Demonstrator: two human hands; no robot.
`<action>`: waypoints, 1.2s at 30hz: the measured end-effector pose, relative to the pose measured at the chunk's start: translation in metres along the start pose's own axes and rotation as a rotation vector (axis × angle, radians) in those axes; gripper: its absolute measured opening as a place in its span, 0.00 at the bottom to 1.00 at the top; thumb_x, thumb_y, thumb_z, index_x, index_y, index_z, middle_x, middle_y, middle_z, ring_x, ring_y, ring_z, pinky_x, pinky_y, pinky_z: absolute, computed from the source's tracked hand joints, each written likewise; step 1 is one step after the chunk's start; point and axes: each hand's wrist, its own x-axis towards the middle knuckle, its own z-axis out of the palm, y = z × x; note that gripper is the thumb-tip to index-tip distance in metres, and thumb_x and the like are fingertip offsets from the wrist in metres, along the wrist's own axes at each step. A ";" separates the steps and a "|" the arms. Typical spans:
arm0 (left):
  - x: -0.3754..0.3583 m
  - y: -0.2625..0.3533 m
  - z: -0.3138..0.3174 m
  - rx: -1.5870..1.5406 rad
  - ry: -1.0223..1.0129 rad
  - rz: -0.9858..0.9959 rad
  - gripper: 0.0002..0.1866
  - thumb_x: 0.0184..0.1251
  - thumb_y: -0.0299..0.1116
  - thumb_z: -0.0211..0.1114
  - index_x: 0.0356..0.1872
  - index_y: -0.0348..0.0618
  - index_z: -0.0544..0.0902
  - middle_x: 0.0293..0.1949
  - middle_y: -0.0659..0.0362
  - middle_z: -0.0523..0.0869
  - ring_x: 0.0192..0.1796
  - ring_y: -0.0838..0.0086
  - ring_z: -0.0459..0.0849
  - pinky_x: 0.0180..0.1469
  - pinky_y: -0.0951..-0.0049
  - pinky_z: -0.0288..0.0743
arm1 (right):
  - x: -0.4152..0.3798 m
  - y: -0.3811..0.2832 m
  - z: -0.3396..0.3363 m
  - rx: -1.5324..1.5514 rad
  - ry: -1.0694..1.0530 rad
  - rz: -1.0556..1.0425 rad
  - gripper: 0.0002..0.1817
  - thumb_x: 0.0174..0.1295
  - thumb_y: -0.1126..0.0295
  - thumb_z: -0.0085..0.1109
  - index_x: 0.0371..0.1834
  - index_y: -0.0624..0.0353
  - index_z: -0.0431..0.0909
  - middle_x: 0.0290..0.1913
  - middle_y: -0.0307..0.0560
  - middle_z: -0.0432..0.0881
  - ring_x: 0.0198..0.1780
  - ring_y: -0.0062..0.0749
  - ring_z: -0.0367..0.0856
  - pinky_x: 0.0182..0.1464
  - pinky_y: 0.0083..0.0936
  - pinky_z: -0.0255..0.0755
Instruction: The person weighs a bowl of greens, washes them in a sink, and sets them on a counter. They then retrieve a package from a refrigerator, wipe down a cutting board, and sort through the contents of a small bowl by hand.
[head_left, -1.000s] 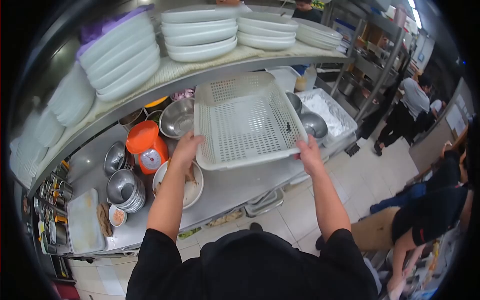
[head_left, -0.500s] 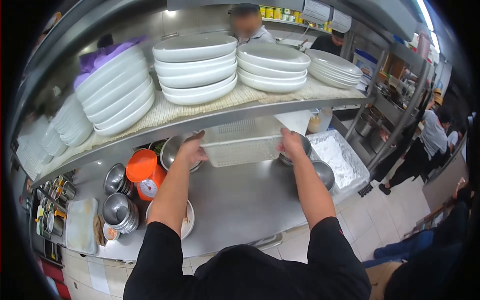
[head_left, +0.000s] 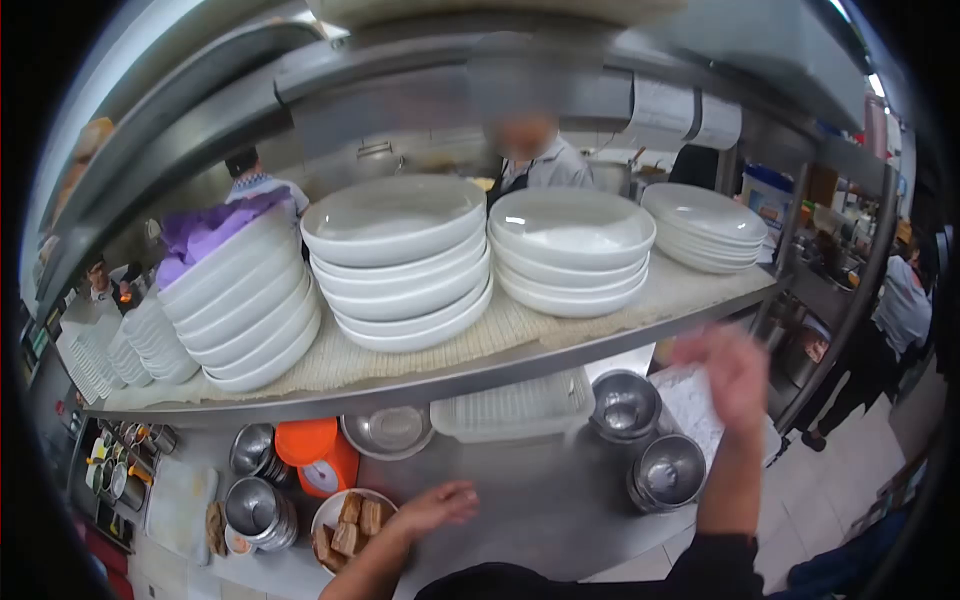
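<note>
A white plastic basket (head_left: 515, 408) rests on the steel counter under the shelf, apart from both hands. My left hand (head_left: 438, 507) is over the counter, fingers stretched out and holding nothing. Beside its wrist a white bowl (head_left: 318, 522) holds several brown blocks (head_left: 350, 535) that look like cooked meat. My right hand (head_left: 735, 375) is raised at the right, in front of the shelf edge and above the steel bowls (head_left: 672, 470). Motion smears its fingers, and I see nothing clearly in it.
Stacks of white plates (head_left: 395, 225) stand on the cloth-lined shelf (head_left: 420, 355) above the counter. An orange scale (head_left: 318, 455) and nested steel bowls (head_left: 255, 508) sit at the left. A tub of white powder (head_left: 690, 400) lies at the right. Co-workers (head_left: 560, 165) stand beyond the shelf.
Both hands have let go of the basket, which now sits on the counter. My left hand has drawn back toward me; my right has risen to the right. The view has tilted upward.
</note>
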 end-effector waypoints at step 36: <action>-0.070 -0.160 0.149 -0.208 0.621 0.049 0.12 0.74 0.34 0.58 0.48 0.36 0.77 0.28 0.53 0.84 0.25 0.70 0.84 0.26 0.70 0.82 | 0.123 0.025 -0.256 -0.977 0.444 0.057 0.16 0.62 0.64 0.64 0.50 0.57 0.85 0.49 0.59 0.85 0.52 0.49 0.84 0.55 0.35 0.76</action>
